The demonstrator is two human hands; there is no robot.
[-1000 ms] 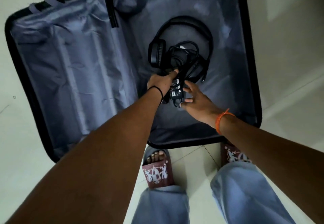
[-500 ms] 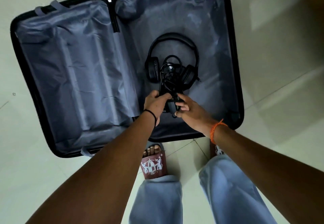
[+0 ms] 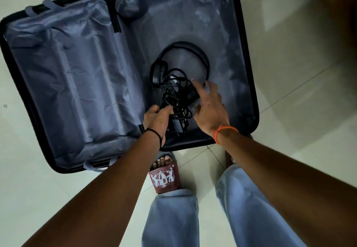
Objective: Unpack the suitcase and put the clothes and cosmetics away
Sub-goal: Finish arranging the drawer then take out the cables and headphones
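suitcase (image 3: 81, 84): black shell, grey-blue lining, lying wide open and flat on the floor
right half: headphones (image 3: 179, 61), tangled cables (image 3: 173, 92)

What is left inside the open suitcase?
In the suitcase: black headphones and a tangled charger. The left hand and right hand hide part of the pile.

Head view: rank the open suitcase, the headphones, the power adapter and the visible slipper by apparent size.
1. suitcase
2. headphones
3 and 4. slipper and power adapter: unsure, since the slipper lies nearer the camera and the left hand hides part of the adapter.
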